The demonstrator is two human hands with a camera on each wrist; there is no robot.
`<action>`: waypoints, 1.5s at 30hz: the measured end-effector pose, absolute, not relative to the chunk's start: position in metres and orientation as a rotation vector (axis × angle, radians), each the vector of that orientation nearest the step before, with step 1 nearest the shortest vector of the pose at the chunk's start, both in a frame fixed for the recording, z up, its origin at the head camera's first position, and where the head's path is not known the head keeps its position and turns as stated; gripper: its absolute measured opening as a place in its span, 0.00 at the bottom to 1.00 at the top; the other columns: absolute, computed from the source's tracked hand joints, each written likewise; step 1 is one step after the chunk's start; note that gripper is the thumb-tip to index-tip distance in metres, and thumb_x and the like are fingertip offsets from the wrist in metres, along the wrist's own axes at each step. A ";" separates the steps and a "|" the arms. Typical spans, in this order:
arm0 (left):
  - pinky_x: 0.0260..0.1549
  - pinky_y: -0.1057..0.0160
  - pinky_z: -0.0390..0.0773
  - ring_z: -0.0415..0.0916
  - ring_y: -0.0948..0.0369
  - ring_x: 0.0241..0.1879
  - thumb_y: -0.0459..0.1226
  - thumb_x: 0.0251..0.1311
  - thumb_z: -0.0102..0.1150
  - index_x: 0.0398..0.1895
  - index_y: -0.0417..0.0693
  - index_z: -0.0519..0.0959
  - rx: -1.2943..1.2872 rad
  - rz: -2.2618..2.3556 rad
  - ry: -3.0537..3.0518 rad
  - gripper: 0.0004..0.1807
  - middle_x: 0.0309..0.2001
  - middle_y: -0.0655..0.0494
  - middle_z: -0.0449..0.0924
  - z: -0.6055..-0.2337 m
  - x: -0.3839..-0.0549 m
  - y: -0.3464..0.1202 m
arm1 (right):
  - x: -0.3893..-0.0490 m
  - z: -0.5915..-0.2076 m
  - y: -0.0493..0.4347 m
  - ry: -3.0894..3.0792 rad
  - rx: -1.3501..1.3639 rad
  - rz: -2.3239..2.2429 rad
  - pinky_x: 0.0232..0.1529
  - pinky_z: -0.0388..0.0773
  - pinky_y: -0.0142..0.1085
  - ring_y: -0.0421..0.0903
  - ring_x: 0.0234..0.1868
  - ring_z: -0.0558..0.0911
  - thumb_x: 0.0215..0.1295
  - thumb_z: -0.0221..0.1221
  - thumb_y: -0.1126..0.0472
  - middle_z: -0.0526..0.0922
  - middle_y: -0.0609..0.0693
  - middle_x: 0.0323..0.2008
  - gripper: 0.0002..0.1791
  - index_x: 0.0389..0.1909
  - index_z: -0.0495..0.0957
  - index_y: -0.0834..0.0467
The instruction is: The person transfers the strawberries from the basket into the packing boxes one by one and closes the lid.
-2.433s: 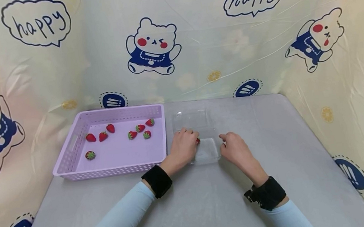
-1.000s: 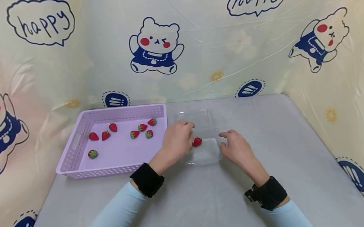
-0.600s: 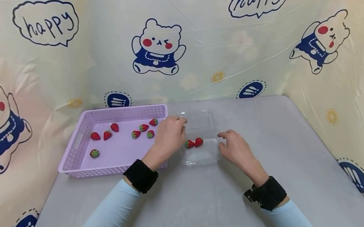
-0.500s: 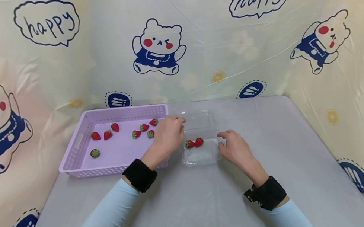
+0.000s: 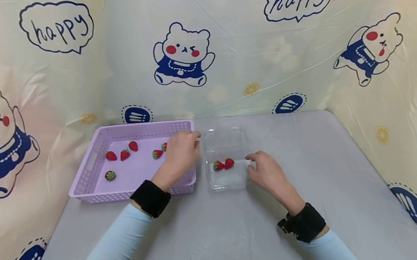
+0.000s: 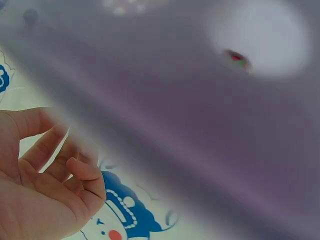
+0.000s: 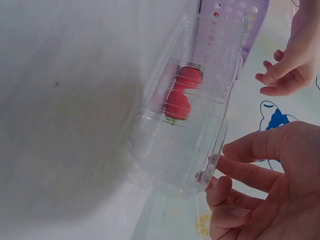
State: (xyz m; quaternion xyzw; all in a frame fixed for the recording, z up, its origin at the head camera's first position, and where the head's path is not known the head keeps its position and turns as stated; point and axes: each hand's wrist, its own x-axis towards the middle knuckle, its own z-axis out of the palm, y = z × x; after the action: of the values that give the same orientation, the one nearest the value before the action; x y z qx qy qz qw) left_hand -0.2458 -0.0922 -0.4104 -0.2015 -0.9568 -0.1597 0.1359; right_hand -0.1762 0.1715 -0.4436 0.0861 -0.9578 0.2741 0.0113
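The left hand (image 5: 181,150) has swung away from the clear box (image 5: 230,181) since the earlier frames, over to the right rim of the basket (image 5: 140,172). On my feed I count two hands, and I read the left one as relaxed, its fingers loosely bent and holding nothing I can see. The right hand (image 5: 267,171) is at the right side of the box; its thumb and fingers are partly bent and spread, and I see fingertips touching the plastic wall rather than wrapping it. One box lies opened flat in two halves, and I count two strawberries (image 5: 229,163) side by side in the near half, close to the fold. To their left stands one purple basket, where I can make out six more berries (image 5: 124,155): four toward the left, two beside the left hand, one of those partly covered by it. I get two black wristbands (image 5: 150,198) and two pale blue sleeves (image 5: 110,248) above a grey table (image 5: 220,231). Behind, I count three bears on the curtain (image 5: 232,67).
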 end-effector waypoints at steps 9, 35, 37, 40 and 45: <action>0.42 0.50 0.82 0.85 0.47 0.42 0.30 0.69 0.61 0.50 0.40 0.88 -0.566 -0.440 -2.818 0.11 0.43 0.45 0.89 -0.404 -0.251 -0.104 | -0.177 -0.445 0.167 -2.997 0.256 0.836 0.52 0.82 0.52 0.58 0.51 0.83 0.70 0.58 0.67 0.84 0.62 0.53 0.17 0.56 0.85 0.67; 0.49 0.43 0.81 0.83 0.42 0.50 0.29 0.65 0.64 0.50 0.38 0.87 -0.719 -0.237 -3.043 0.12 0.48 0.42 0.88 -0.388 -0.273 -0.132 | -0.177 -0.446 0.168 -2.993 0.254 0.886 0.52 0.82 0.51 0.57 0.50 0.82 0.71 0.58 0.67 0.84 0.62 0.53 0.17 0.56 0.85 0.66; 0.50 0.43 0.81 0.83 0.42 0.51 0.29 0.65 0.64 0.50 0.38 0.88 -0.753 -0.208 -3.064 0.12 0.49 0.42 0.88 -0.388 -0.276 -0.134 | -0.177 -0.446 0.168 -2.994 0.253 0.887 0.52 0.82 0.51 0.57 0.49 0.82 0.71 0.58 0.67 0.84 0.62 0.52 0.17 0.56 0.85 0.66; 0.51 0.43 0.80 0.83 0.42 0.52 0.29 0.65 0.64 0.50 0.39 0.88 -0.788 -0.181 -3.105 0.12 0.49 0.42 0.88 -0.389 -0.280 -0.137 | -0.177 -0.446 0.168 -2.996 0.252 0.887 0.52 0.82 0.51 0.57 0.49 0.82 0.71 0.58 0.66 0.84 0.63 0.53 0.16 0.56 0.85 0.66; 0.50 0.45 0.81 0.82 0.45 0.46 0.28 0.63 0.66 0.45 0.38 0.88 -0.811 -0.171 -3.129 0.09 0.44 0.43 0.87 -0.395 -0.287 -0.143 | -0.178 -0.446 0.169 -2.991 0.255 0.888 0.52 0.82 0.51 0.57 0.49 0.82 0.71 0.58 0.66 0.84 0.63 0.53 0.16 0.56 0.85 0.66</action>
State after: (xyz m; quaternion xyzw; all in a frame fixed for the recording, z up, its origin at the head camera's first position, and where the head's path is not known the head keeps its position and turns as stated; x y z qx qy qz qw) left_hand -0.2872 -0.1431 -0.3949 -0.2503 -0.9656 -0.0526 -0.0475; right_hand -0.1779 0.1690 -0.4461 0.0814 -0.9554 0.2837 0.0055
